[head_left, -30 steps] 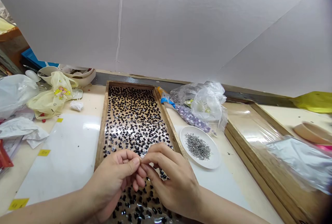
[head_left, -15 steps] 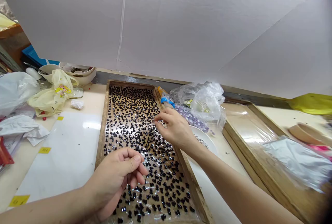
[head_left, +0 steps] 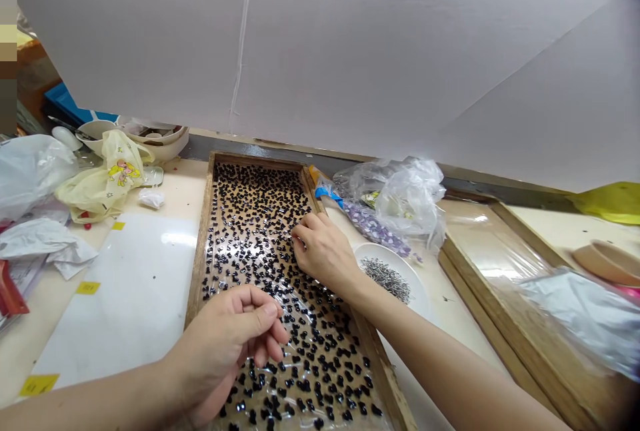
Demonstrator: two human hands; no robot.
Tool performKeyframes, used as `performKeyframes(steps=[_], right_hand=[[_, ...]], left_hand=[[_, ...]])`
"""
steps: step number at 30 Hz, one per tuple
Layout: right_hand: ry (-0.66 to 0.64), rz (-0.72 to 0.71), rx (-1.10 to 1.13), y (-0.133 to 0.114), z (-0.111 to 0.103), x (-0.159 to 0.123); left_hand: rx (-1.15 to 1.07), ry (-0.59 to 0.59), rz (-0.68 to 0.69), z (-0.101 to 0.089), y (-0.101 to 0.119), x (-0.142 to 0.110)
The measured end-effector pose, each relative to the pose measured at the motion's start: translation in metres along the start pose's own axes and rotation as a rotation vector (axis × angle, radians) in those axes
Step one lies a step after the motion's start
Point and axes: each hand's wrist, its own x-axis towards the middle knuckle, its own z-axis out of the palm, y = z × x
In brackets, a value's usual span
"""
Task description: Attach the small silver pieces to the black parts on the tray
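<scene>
A long wooden tray (head_left: 200,244) lined with clear film lies before me, covered with many small glossy black bow-shaped pieces (head_left: 263,194). Over its near part hovers my left hand (head_left: 235,331), its fingers curled and thumb closed against the index finger; whatever it may hold is too small to make out. My right hand (head_left: 327,251) reaches down among the black pieces by the tray's right side, fingers bent together in a pinch. Its fingertips are partly hidden, so I cannot see what is between them. Right of that hand, a white plate (head_left: 423,301) holds a heap of small silvery metal bits (head_left: 385,278).
Behind the plate lie a bag of purple chips (head_left: 375,224) and a crumpled clear plastic bag (head_left: 410,194). More wooden trays (head_left: 480,298) stand right, with a silver bag (head_left: 590,318). Left are a white sheet (head_left: 125,291), a yellow bag (head_left: 107,181) and tissue (head_left: 47,241).
My right hand has lowered toward the pieces, its fingers curling in, and the silvery bits on the plate are now more exposed. My left hand stays nearly as it was.
</scene>
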Motion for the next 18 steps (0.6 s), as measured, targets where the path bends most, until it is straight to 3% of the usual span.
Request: performKeyframes(steps=[14,18], right_hand=[[-0.009,-0.008,-0.023,0.001,0.003,0.002],[-0.003,-0.001,-0.015,-0.001,-0.011,-0.002]], left_hand=[[0.000,-0.004,0.011,0.000,0.000,0.001],[-0.007,0.006,0.008,0.000,-0.001,0.000]])
